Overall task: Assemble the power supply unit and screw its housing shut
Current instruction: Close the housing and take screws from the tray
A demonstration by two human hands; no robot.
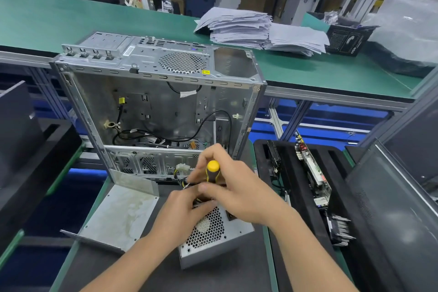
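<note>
At lower left of centre a loose metal cover (118, 213) lies flat on the dark mat, just in front of the open computer case (156, 102) standing mid-frame. The left hand (182, 211) rests on top of the power supply unit (208, 232) at lower centre. Its fingers curl among the cables, and I cannot tell what they grip. The right hand (237, 189) wraps its fingers round the yellow-capped screwdriver (212, 170), held upright. Circuit boards (312, 170) stand in a black tray at right.

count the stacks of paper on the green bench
2. A taller stack lies behind the computer case; a lower stack lies just right of it, next to the black box. None seem hidden.
</note>
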